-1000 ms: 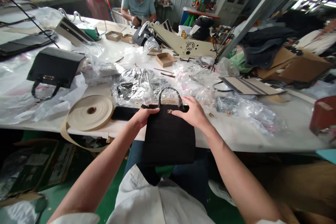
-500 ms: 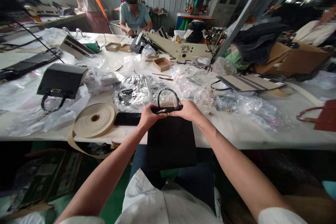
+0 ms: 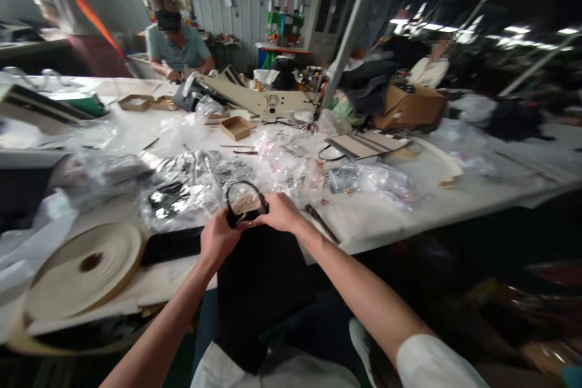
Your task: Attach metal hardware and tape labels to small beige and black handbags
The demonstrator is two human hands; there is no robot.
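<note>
A black handbag with a rounded top handle hangs over the table's front edge, above my lap. My left hand grips its upper left edge, fingers wrapped behind it. On the upper right edge, my right hand is closed in the same way, and the thumbs come close together at the middle. The handle stands up beyond my hands. Its lower parts and the fingertips are hidden. Left of the bag lies a flat black object, beside a large roll of beige tape.
Crumpled clear plastic covers much of the table middle. Behind it are a small cardboard tray and a flat bag panel. A dark thin tool lies right of my hands. A co-worker sits across the table.
The view has turned to the right, so the table's things sit further left. Both hands still hold the handbag, whose body now hangs tilted.
</note>
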